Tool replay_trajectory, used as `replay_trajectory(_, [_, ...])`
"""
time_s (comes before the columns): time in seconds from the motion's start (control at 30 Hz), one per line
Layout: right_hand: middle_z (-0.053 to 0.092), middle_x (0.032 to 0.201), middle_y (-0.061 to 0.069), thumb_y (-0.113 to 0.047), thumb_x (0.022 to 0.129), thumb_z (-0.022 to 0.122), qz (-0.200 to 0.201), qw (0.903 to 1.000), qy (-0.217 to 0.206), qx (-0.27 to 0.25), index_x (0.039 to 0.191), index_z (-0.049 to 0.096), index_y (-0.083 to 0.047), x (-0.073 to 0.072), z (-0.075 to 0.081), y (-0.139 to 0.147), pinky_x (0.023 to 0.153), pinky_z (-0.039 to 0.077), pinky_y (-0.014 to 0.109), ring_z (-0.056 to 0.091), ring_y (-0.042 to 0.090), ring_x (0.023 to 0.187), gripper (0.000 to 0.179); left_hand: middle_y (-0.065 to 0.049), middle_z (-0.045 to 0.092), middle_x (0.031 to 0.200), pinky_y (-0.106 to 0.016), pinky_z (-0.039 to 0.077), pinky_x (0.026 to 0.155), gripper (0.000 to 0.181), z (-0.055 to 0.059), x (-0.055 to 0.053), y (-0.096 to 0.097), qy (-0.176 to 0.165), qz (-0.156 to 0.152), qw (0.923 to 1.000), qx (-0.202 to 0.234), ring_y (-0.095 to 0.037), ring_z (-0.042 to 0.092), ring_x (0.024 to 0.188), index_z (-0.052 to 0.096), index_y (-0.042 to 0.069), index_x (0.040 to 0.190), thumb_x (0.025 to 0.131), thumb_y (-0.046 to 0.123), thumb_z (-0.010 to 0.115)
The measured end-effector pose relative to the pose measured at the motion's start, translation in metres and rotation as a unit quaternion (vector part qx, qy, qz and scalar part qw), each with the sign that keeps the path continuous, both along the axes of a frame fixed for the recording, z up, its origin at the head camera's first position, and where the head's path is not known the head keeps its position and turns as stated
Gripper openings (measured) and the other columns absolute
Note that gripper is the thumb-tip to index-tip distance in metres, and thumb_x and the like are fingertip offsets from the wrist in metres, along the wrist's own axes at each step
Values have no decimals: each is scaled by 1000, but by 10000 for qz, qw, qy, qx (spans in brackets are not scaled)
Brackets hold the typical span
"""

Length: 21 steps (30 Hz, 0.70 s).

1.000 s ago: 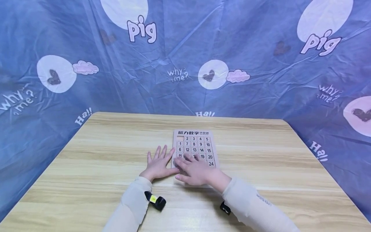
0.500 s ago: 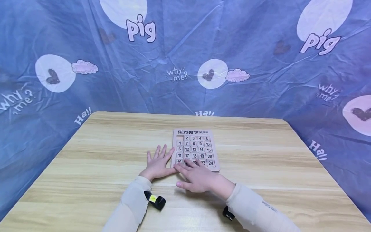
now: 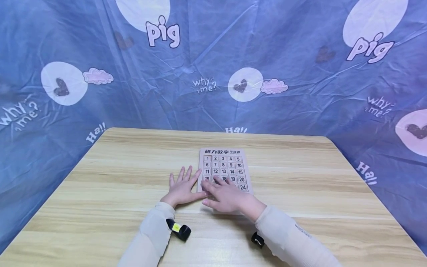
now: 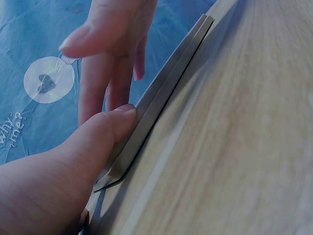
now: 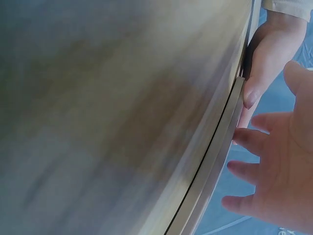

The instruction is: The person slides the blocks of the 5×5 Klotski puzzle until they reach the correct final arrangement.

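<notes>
A number sliding puzzle (image 3: 245,168) lies flat on the table, its number tiles (image 3: 223,165) in a square grid with 1 at the top left corner. My left hand (image 3: 181,191) lies spread at the puzzle's left side. In the left wrist view its thumb (image 4: 122,120) rests on the front corner of the board's edge. Over the lower rows reaches my right hand (image 3: 225,195), fingers extended and apart, hiding most of the bottom row. One fingertip meets the board edge (image 5: 215,159) in the right wrist view; whether it presses a tile cannot be told.
The wooden table (image 3: 126,155) extends on all sides of the puzzle. A blue printed curtain (image 3: 186,107) hangs behind it and at both sides. A black wrist camera (image 3: 181,233) sits on the left sleeve, another (image 3: 258,240) under the right.
My right hand drew back towards me, then moved forward over the lower rows. The left column of tiles slid up, with 1 filling the top left gap. My left hand stayed put.
</notes>
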State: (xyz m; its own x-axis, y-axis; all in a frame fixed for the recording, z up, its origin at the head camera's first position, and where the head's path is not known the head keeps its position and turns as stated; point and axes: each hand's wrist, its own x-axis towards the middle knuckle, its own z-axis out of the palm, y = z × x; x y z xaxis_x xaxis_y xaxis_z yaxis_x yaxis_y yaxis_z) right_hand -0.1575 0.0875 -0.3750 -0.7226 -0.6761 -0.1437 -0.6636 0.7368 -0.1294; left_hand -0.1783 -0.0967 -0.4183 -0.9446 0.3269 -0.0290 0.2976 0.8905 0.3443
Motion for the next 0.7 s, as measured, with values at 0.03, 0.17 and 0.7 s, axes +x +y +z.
replay_trajectory(0.03, [24,139,1,-59,86,24,-17,10000,0,-1,138,20,-18,-1,0,0,96,8,55,11,29,127,67,-12,7,142,-58,-10,92,89,0,0,0,-9,-3,10000,3,-32,-3,127,18,25,139,67,72,44])
replay_trajectory(0.17, [24,139,1,-58,86,24,-41,10000,-18,-57,138,20,-17,-3,-1,0,96,8,56,10,29,127,67,-12,7,142,-58,-11,92,89,-1,-1,1,-25,-6,10000,0,-32,-3,127,17,25,139,68,72,43])
replay_trajectory(0.7, [25,138,5,-50,89,31,-249,9985,54,-481,138,22,-14,14,10,41,95,9,56,15,31,126,62,-12,9,142,-58,-11,92,90,0,1,1,45,-5,10000,89,-32,-2,127,20,24,138,67,73,43])
